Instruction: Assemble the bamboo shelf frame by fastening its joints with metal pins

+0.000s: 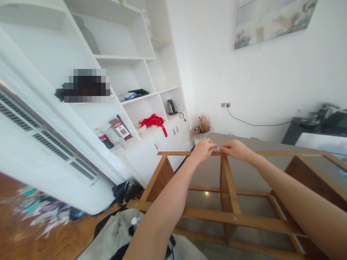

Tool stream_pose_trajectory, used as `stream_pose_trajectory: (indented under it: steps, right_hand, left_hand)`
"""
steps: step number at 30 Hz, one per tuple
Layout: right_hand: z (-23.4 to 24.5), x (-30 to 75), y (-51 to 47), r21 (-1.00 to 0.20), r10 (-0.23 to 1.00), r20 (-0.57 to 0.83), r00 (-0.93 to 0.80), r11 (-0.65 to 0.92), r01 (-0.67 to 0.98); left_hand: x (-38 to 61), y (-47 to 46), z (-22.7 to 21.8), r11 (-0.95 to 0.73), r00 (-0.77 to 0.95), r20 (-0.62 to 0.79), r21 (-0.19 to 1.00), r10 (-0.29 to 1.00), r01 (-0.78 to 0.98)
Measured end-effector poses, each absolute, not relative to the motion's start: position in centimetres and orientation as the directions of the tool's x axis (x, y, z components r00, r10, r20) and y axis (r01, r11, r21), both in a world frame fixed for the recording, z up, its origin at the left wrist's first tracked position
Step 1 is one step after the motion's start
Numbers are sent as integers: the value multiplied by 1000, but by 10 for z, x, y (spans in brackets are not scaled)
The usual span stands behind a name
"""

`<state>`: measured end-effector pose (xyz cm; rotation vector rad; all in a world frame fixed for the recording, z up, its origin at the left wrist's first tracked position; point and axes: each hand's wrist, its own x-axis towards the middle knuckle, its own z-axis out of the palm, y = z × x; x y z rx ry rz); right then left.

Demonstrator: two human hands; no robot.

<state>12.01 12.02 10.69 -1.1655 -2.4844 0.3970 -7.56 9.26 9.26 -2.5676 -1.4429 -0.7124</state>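
Note:
An open wooden frame (230,195) of rails and uprights stands in front of me on the floor. Both my arms reach across it to its far top rail (284,153). My left hand (204,148) is closed in a pinch just above the rail where the middle upright meets it. My right hand (236,148) is closed too, fingertips facing the left hand. Between the two hands a small thin metal piece (218,148) shows; I cannot make out what it is or which hand holds it.
A white shelf unit with cupboards (151,144) stands at the left wall, holding a kettle (171,107), a red cloth (153,121) and a bottle (103,138). A pot of dried plants (202,129) sits in the corner. Clothes (119,224) lie near the frame's left foot. A dark stand (311,130) is at right.

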Motion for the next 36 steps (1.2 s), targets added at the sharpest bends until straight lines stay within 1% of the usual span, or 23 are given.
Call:
stream_pose_trajectory:
  steps: [5,11,17,28,33,36]
  right_hand:
    - [107,120,125,-462,803,175,-570,578,672]
    - [108,119,128,-494,821,164,-546,548,675]
    - [108,119,130,-531,835,145,-530,518,671]
    - [103,121,135,-659,838,101,-536,460,595]
    - [103,121,133,-687,848,101,-521,438,580]
    - [103,122,132,-696,855,115,-506,433,573]
  left_hand:
    - [-76,101,96,-556,498,411,27,764,831]
    - [-69,107,107,-569,563,350,-96,749,817]
    - [-64,112,112,-583,614,317,-197,723,788]
    - [-65,119,105,-619,688,317,-300,653,726]
    - [-64,123,107,-644,728,291,-340,621,685]
    - [-63,123,109,-641,743,301,-377,597,668]
